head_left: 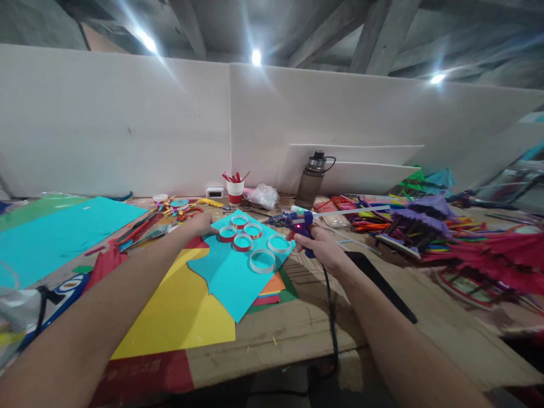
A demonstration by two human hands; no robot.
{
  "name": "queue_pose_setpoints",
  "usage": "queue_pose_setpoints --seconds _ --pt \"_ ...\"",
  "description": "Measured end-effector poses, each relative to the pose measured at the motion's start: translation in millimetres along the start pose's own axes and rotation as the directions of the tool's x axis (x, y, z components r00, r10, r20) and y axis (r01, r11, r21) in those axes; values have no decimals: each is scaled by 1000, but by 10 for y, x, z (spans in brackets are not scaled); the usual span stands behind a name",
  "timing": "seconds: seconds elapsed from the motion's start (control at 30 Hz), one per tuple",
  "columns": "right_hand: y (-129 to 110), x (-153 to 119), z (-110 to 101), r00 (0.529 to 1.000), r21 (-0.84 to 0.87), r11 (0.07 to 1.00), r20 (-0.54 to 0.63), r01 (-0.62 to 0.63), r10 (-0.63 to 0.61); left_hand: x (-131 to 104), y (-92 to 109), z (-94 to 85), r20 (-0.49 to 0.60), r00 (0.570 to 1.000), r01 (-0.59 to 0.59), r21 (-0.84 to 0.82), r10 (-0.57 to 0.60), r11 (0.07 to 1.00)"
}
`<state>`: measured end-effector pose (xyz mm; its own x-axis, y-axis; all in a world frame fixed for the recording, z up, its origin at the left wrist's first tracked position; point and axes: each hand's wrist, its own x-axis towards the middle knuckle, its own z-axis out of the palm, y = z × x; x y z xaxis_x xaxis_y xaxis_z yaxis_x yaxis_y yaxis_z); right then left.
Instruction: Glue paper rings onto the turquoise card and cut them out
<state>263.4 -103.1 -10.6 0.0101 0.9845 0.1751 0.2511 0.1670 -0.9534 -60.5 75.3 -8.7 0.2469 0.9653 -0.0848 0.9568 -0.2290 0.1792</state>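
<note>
My right hand (317, 243) is closed around the handle of a blue glue gun (301, 225) with a small red light. A pale glue stick (352, 212) pokes out of its back, and its nozzle points left above the turquoise sheet (229, 283). On that sheet stand several paper rings; those towards the back, such as this red and white ring (242, 243), are coloured, and the white rings (262, 262) sit nearer the front right. My left hand (203, 224) is at the sheet's back left edge, beside the rings. Its fingers are too indistinct to read.
A yellow sheet (178, 311) lies under the turquoise one. Behind stand a paper cup (235, 191) of red strips and a grey bottle (310, 181). Colourful sticks and a purple paper model (425, 212) crowd the right. The gun's black cord (330, 317) hangs over the table's front edge.
</note>
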Motion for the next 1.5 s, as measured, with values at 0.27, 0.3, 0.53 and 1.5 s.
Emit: queue_pose_setpoints --seconds 0.27,0.3,0.53,1.5 --pt "-31 -1 4 999 19 1000 -33 -3 3 -80 6 -52 -39 998 -43 -51 41 998" --pt "-32 -2 2 999 19 1000 -34 -3 4 -110 3 -67 -41 998 -44 -51 42 998" --pt "-43 -17 -5 1000 -6 1000 -8 7 -7 -478 -76 -206 -4 1000 25 -31 -25 999" --pt "94 26 61 977 -504 852 -66 142 -202 -552 905 -163 -97 810 -584 -209 578 784"
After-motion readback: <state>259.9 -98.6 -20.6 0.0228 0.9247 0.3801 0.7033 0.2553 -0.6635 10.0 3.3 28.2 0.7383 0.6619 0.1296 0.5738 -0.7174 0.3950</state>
